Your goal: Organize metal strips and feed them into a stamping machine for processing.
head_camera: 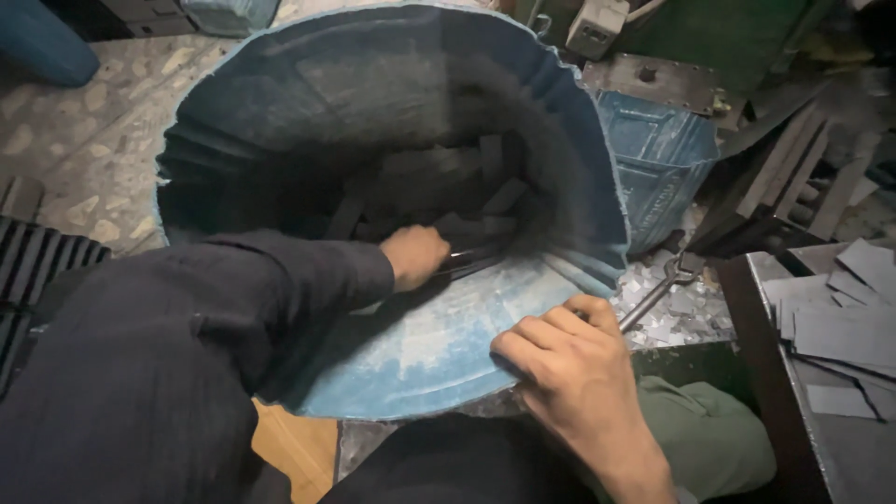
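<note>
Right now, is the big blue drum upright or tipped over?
Tipped toward the person: the blue drum's open mouth faces the camera. The left hand reaches inside among dark flat pieces; the right hand grips the rim.

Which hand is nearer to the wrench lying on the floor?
Right. The right hand grips the blue drum's rim just beside the wrench; the left hand reaches inside the drum, farther away.

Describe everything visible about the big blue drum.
The drum is a large blue barrel, seemingly plastic, tipped toward the camera with its wide mouth open. The rim is wavy and worn, the inner wall scuffed pale. Dark flat strips lie piled in its shadowed depth. The left hand reaches inside among them, closed on a dark piece; the right hand grips the near rim. It rests on a speckled floor.
</note>
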